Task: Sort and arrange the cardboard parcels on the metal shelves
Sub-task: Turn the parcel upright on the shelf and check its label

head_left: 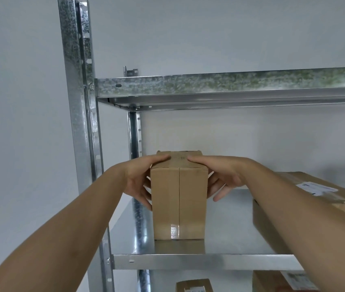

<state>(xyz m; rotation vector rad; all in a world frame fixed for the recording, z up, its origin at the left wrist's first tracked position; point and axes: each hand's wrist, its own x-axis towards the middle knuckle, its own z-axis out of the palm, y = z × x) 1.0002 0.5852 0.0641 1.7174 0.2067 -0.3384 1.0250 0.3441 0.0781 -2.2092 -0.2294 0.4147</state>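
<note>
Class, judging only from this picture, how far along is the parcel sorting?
Done: a large labelled parcel lies on the middle shelf. In hand: the left hand and right hand hold an upright tall parcel standing there. Left: two parcels below may need arranging; the top shelf shows none.

matt cardboard parcel [179,199], mottled galvanized metal shelf [209,261].

Plain pale wall [19,102] (matt, unmarked) behind everything.
</note>
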